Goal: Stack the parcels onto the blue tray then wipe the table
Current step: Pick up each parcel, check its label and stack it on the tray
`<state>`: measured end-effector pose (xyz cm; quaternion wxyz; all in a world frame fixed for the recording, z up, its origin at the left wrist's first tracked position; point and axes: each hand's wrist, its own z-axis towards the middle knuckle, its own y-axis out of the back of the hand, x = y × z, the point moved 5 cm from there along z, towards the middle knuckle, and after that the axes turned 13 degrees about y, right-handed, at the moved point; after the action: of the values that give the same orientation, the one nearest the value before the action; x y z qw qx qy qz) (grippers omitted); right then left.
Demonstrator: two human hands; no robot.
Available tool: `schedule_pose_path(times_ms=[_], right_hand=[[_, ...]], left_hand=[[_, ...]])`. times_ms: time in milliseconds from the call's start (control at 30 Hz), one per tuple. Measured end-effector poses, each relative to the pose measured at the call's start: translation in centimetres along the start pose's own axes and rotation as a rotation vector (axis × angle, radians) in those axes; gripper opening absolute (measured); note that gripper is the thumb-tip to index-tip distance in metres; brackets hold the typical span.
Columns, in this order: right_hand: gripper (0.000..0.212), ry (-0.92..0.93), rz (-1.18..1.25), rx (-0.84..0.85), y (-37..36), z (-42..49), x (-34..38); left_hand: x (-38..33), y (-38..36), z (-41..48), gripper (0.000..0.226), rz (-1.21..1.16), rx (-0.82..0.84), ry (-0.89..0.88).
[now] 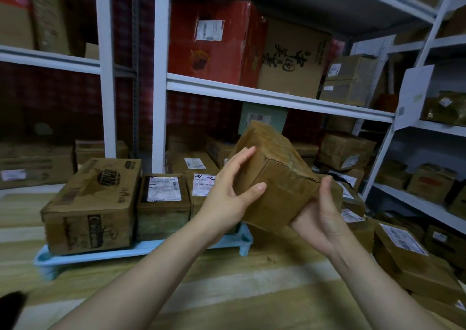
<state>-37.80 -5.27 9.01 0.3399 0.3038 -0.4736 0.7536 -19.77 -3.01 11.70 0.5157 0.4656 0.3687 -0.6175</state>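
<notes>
I hold a brown taped cardboard parcel point(277, 176) tilted in the air above the right end of the blue tray point(141, 250). My left hand point(227, 193) grips its left side, thumb on the front face and fingers on top. My right hand point(322, 218) cups its lower right corner from beneath, thumb up along the edge. On the tray stand a large printed box point(93, 203), a smaller labelled box point(164, 203) and another labelled parcel point(201, 186), partly hidden behind my left hand.
The tray sits on a wooden table point(252, 292). More labelled parcels point(403, 254) lie at the table's right side. White metal shelving point(277, 95) full of cartons stands behind and to the right. A dark object point(11, 307) shows at the lower left corner.
</notes>
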Motion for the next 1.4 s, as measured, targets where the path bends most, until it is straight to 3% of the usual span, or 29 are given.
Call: schedule_pose_path(times_ms=[133, 267, 400, 567, 733, 867, 1033, 1400], right_hand=[[0.058, -0.032, -0.056, -0.076, -0.9, 0.8, -0.8], [0.034, -0.004, -0.21, -0.183, -0.8, 2.2, -2.3], [0.03, 0.018, -0.273, -0.238, -2.0, 3.6, -4.4], [0.033, -0.041, -0.374, -0.146, -5.8, 5.4, -7.0], [0.026, -0.026, -0.731, 0.024, -9.5, 6.3, -9.6], [0.031, -0.04, -1.004, 0.077, -10.0, 6.8, -11.5], [0.034, -0.037, -1.042, 0.073, -10.1, 6.7, -12.4], [0.038, 0.02, -1.372, 0.214, -11.5, 7.0, -12.7]], left_hand=[[-0.5, 1.6, -0.2, 0.065, 0.215, -0.123, -0.08], [-0.9, 3.9, -0.5, 0.062, 0.469, -0.319, -0.126], [-1.5, 6.8, -0.9, 0.056, 0.543, -0.455, -0.116], [-2.6, 10.8, -0.7, 0.048, 0.645, -0.511, -0.07], [-2.4, 14.1, -0.5, 0.045, 0.695, -0.549, 0.033], [-1.8, 16.2, -0.4, 0.06, 0.656, -0.57, 0.103], [0.1, 18.4, -0.4, 0.094, 0.643, -0.565, 0.313], [1.0, 18.8, -0.7, 0.083, 0.502, -0.61, 0.315]])
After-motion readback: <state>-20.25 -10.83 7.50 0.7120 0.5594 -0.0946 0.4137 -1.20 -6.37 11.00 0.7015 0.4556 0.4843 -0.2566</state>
